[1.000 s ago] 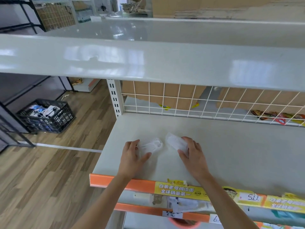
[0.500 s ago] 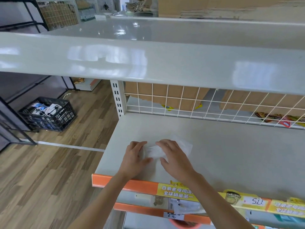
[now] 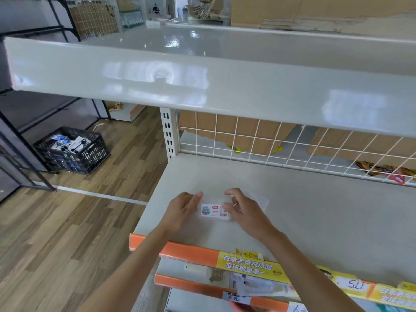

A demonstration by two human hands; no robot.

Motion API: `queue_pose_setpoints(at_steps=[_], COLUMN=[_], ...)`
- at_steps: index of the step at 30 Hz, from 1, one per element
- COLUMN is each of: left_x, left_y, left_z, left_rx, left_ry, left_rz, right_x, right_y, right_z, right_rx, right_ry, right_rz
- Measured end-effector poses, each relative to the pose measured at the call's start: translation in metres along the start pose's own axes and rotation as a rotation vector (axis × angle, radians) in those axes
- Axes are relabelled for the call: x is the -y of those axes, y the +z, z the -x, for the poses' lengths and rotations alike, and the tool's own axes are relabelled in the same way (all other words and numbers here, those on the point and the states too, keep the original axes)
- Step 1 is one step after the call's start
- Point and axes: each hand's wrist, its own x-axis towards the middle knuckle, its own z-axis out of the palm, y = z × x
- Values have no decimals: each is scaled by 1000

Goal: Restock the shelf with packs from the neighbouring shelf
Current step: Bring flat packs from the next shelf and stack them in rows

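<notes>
Just below the middle of the frame, our two hands meet over a small clear pack [image 3: 215, 210] lying flat on the pale grey shelf [image 3: 315, 210]. Our left hand [image 3: 182, 212] rests at the pack's left edge with its fingers nearly straight and the fingertips touching the plastic. Our right hand [image 3: 244, 212] sits at the pack's right edge, fingers curled, thumb and forefinger pinching the wrapper. The pack shows a white label with a small green figure and a red mark; the print is too small to read. A second clear pack [image 3: 258, 197] lies just beyond our right hand, partly hidden by it.

Along the shelf's front edge runs an orange strip [image 3: 180, 248], and to the lower right a yellow banner [image 3: 249, 264] with white lettering covers part of it. A white price tag [image 3: 355, 284] sits further right. Below, on the next shelf down, another clear pack [image 3: 258, 287] lies behind a second orange strip.

At the back of the shelf stands a white wire grid [image 3: 292, 149], with brown cardboard [image 3: 236, 129] behind it and some snack packets [image 3: 382, 171] at the right. A glossy grey upper shelf [image 3: 202, 86] spans the top half of the frame. At the left, on the wooden floor [image 3: 67, 221], sits a black crate [image 3: 72, 150] holding packaged goods.
</notes>
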Motion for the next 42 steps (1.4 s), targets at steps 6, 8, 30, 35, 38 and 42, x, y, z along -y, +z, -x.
queue_pose_setpoints(at_steps=[6,8,30,35,38,42], left_x=[7,8,-12,-9,-6,-13], left_y=[5,6,14,21,20,21], left_z=[4,5,-89,-100,-98,-85], left_rx=[-32,-27,-152,-40,-3,-41], left_ry=[48,82,230,223,209,237], left_rz=[90,75,-651,-686,-695,-649], right_x=[-6,-6,-11,-20,-24,-32], right_y=[13,17,-11,-26,-31,-39], right_z=[0,0,7,8,7,3], right_rx=[-8,-14,-17,-150,-236,-293], right_ry=[45,33,31,12,-3,46], right_rz=[75,95,193,210,225,367])
